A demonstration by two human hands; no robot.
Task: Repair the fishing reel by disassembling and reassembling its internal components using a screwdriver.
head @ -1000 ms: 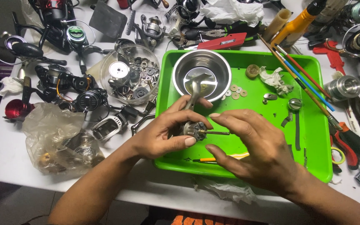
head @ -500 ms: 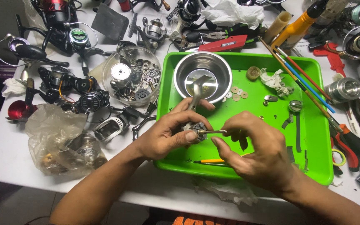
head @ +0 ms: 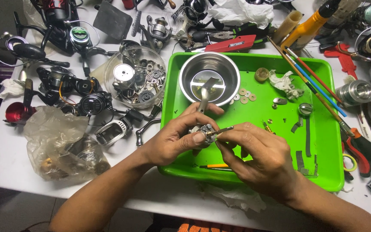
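Observation:
My left hand (head: 174,139) grips a small silver fishing reel body (head: 200,131) over the front of a green tray (head: 323,172), thumb pressed on its side. My right hand (head: 258,157) pinches the thin metal shaft (head: 220,130) that sticks out of the reel to the right. The reel's stem rises behind my fingers toward a steel bowl (head: 209,77) at the tray's back left. A yellow-handled tool (head: 213,166) lies in the tray under my hands.
Washers, screws and a crumpled wipe (head: 285,83) lie loose in the tray. A clear bowl of reel parts (head: 136,77), black reels and a plastic bag (head: 59,144) crowd the left. Brushes (head: 312,77), screwdrivers and pliers line the right.
Both hands have shifted slightly left and nearer together. My right fingers moved from hovering beside the reel to pinching the protruding shaft.

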